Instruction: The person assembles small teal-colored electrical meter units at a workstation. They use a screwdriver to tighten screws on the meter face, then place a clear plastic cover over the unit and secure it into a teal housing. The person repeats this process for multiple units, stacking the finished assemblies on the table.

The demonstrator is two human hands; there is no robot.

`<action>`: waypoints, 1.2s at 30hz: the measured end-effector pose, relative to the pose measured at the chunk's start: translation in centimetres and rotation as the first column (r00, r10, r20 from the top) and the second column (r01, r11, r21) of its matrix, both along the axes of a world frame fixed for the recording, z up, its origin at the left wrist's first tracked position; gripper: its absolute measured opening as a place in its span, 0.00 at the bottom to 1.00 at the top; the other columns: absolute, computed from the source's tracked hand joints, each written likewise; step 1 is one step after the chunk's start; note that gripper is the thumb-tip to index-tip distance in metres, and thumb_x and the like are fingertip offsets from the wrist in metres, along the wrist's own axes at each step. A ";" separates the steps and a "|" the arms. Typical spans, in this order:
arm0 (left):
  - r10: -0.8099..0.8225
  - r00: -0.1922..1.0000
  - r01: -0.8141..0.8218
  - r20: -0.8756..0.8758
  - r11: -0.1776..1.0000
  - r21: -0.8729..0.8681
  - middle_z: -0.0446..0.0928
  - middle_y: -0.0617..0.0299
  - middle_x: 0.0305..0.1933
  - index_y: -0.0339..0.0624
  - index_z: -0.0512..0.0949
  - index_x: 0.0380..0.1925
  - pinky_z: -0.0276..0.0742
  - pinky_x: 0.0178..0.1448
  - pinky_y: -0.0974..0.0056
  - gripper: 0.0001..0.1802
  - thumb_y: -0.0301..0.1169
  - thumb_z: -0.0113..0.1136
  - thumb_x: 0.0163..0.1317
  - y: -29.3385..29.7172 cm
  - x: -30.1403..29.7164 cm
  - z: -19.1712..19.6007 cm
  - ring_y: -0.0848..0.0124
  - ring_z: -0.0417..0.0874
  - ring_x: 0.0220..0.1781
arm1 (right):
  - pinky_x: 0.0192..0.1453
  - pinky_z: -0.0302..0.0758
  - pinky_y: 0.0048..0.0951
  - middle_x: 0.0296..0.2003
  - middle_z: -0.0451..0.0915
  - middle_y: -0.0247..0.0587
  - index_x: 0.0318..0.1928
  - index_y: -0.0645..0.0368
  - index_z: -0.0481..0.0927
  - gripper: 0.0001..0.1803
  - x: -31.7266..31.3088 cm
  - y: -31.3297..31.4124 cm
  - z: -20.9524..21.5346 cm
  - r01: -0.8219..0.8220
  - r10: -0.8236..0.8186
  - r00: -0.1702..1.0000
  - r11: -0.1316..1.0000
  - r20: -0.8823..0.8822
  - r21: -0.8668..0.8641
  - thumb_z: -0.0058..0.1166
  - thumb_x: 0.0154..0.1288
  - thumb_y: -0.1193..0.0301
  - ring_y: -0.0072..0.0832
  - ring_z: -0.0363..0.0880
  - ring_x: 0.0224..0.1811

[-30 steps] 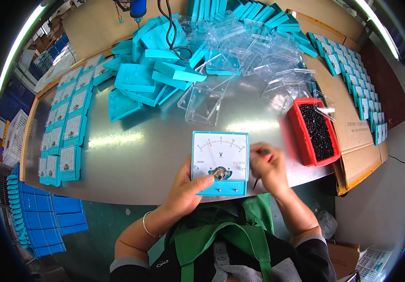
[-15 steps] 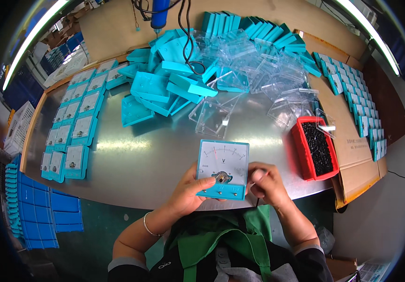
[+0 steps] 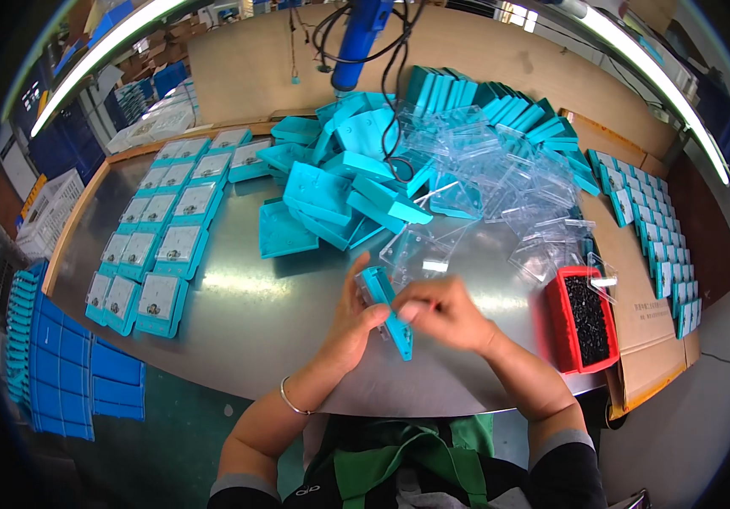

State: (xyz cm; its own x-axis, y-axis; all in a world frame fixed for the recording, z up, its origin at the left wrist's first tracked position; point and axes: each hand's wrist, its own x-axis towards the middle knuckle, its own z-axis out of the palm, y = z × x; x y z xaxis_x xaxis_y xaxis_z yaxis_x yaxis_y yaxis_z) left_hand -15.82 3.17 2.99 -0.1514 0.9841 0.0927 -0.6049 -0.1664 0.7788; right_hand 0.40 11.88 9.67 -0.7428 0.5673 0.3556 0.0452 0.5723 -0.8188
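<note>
A teal voltmeter (image 3: pixel 401 338) is tipped nearly on edge above the near part of the metal table, its teal back turned to the right. My left hand (image 3: pixel 345 336) grips it from the left, thumb on the near side and fingers behind. My right hand (image 3: pixel 448 316) has its fingers curled together against the teal back. Whatever may be pinched between those fingers is too small or hidden to make out. The dial side faces my left palm and cannot be read. Beyond the hands lie loose clear plastic covers (image 3: pixel 420 252).
Teal cases (image 3: pixel 318 193) are heaped at the back centre beside clear covers (image 3: pixel 522 182). Rows of meters (image 3: pixel 160 302) stand at left, more (image 3: pixel 663 273) on cardboard at right. A red bin (image 3: pixel 558 327) holds small black parts. A blue power screwdriver (image 3: pixel 356 49) hangs above.
The voltmeter has turned from dial up to on edge, its back now showing. My right hand has come from beside it onto its back. The whole view has shifted.
</note>
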 end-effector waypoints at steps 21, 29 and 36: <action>-0.177 0.984 0.178 -0.029 0.984 0.010 0.66 0.52 0.60 0.53 0.52 0.68 0.74 0.59 0.53 0.52 0.50 0.70 0.45 -0.7 1.8 0.5 0.55 0.73 0.60 | 0.35 0.74 0.33 0.29 0.80 0.47 0.47 0.62 0.80 0.23 11.5 -0.2 -2.1 0.325 -0.408 0.826 0.909 0.390 0.261 0.68 0.48 0.68 0.33 0.78 0.28; -0.157 0.968 0.148 -0.197 0.987 -0.058 0.65 0.52 0.61 0.51 0.52 0.67 0.74 0.59 0.54 0.55 0.49 0.72 0.41 -2.8 2.1 1.4 0.57 0.73 0.59 | 0.51 0.75 0.41 0.54 0.72 0.60 0.60 0.58 0.71 0.43 9.3 -5.7 -1.9 0.313 -0.529 0.688 0.834 0.497 0.454 0.69 0.43 0.53 0.46 0.73 0.53; -0.223 0.974 0.223 -0.048 0.975 -0.004 0.66 0.53 0.56 0.48 0.50 0.67 0.79 0.51 0.54 0.50 0.39 0.71 0.47 -3.3 4.4 1.8 0.60 0.79 0.47 | 0.60 0.65 0.31 0.53 0.73 0.48 0.67 0.69 0.57 0.46 8.0 -6.3 -1.9 0.017 -0.184 0.967 0.740 -0.178 -0.672 0.60 0.54 0.56 0.32 0.72 0.53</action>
